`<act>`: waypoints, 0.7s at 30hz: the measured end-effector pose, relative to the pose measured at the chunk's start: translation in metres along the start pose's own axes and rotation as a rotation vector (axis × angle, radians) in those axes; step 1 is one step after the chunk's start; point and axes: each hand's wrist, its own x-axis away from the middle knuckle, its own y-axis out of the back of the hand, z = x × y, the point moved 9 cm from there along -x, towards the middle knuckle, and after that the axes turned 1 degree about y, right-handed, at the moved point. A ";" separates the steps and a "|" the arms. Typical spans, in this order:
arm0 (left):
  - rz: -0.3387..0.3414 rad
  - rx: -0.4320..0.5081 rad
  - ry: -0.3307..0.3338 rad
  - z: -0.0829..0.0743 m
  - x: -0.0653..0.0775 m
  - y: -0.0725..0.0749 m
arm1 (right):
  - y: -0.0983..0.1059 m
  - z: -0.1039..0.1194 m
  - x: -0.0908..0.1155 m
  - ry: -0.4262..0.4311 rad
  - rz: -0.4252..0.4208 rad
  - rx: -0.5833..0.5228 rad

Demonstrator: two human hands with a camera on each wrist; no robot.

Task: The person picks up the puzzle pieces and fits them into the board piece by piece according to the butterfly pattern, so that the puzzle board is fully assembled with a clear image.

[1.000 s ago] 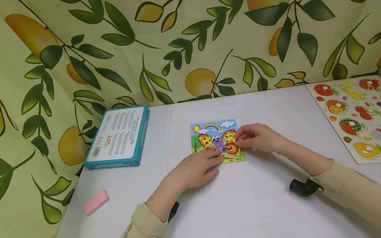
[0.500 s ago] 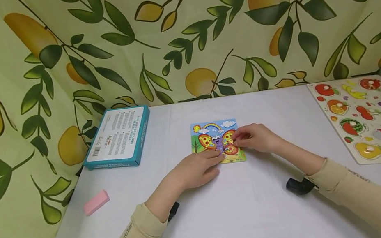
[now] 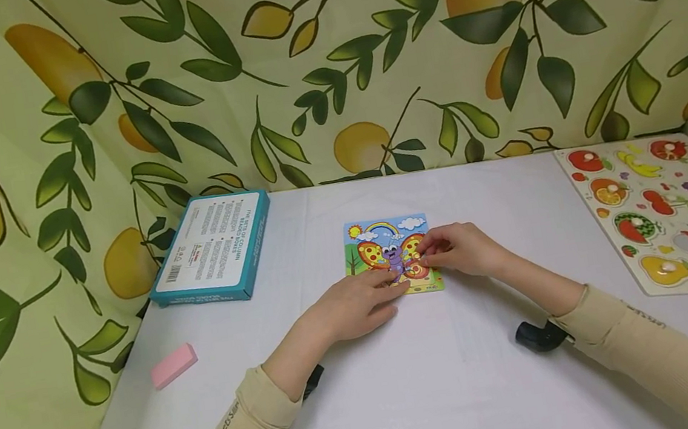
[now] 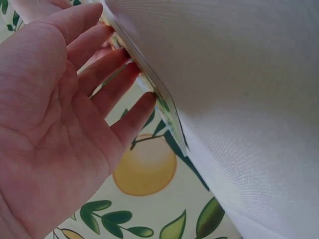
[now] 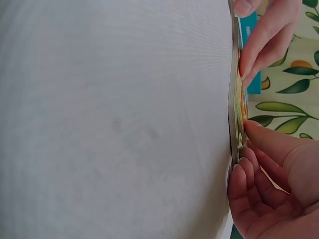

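Observation:
A square butterfly jigsaw puzzle (image 3: 410, 223), with a rainbow and sun along its top, lies flat on the table. My left hand (image 3: 352, 306) rests over its lower left part with fairly straight fingers. In the left wrist view the fingertips (image 4: 149, 99) touch the puzzle's surface and the palm holds nothing. At the right edge, my right hand (image 3: 463, 249) pinches a puzzle piece (image 3: 419, 273) of the lower right wing between thumb and fingers. From the right wrist camera, the right thumb (image 5: 269, 139) lies on the piece, and the other fingers curl by the board's edge.
A teal and white box (image 3: 214, 246) lies at the back left. Nearer, a pink block (image 3: 174, 365) is on the white tablecloth (image 3: 427, 396). A fruit peg puzzle board (image 3: 675, 214) lies at the right. A patterned cloth (image 3: 299, 101) hangs behind the table.
The wing piece has turned and settled lower, lying flatter in the puzzle. My right hand has shifted slightly left. The left hand stays in place, one finger now reaching further right.

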 end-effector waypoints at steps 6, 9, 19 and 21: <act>0.001 0.001 -0.001 0.000 0.000 0.000 | 0.000 0.002 -0.001 0.034 -0.013 0.012; -0.006 0.005 -0.009 -0.001 0.000 0.001 | 0.001 0.003 -0.002 0.046 -0.018 0.012; -0.007 0.012 -0.013 -0.002 0.000 0.002 | -0.004 -0.002 -0.005 -0.001 0.018 -0.006; -0.001 0.012 -0.006 -0.001 0.000 0.001 | -0.005 -0.004 -0.007 -0.017 0.029 -0.003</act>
